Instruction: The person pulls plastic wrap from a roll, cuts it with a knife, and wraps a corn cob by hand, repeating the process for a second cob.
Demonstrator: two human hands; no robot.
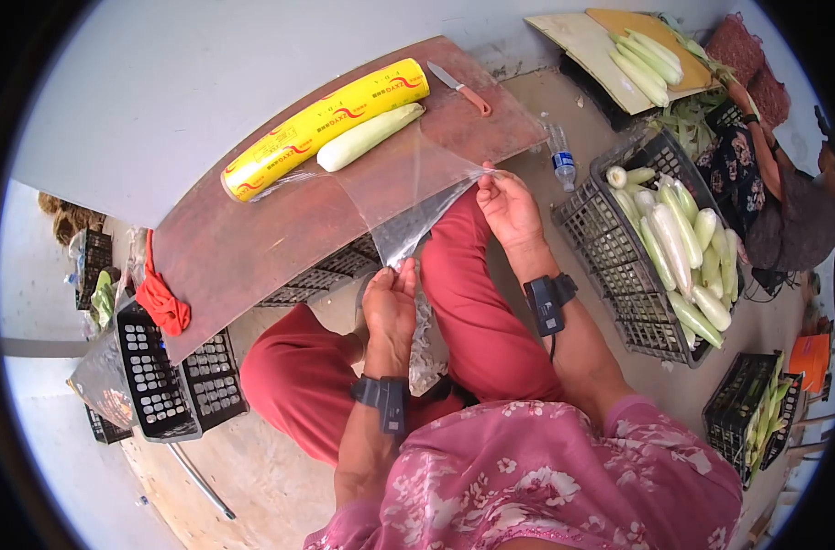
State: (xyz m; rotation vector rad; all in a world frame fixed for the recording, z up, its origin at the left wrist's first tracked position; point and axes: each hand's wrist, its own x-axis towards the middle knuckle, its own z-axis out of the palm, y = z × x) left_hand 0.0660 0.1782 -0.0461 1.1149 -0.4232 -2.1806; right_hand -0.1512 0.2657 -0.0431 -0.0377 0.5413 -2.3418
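Clear cling film (pixel 413 215) stretches from the table toward me, pulled taut between my hands. My left hand (pixel 390 307) pinches its near corner with the fingertips, palm turned up. Farther right and higher, my right hand (pixel 511 213) grips the film's other corner between thumb and fingers. A long pale green vegetable (pixel 371 137), much like a courgette, lies on the film's far end. Right behind it rests a yellow printed roll of cling film (pixel 330 128). To the right of the roll lies a knife (pixel 460 89) with a pinkish handle.
The brown tabletop (pixel 261 266) slants before my knees. At right stands a black crate (pixel 610 266) full of pale vegetables, with a water bottle (pixel 561 156) close by. A red cloth (pixel 162 298) hangs at the table's left end. Another person (pixel 757 174) sits at far right.
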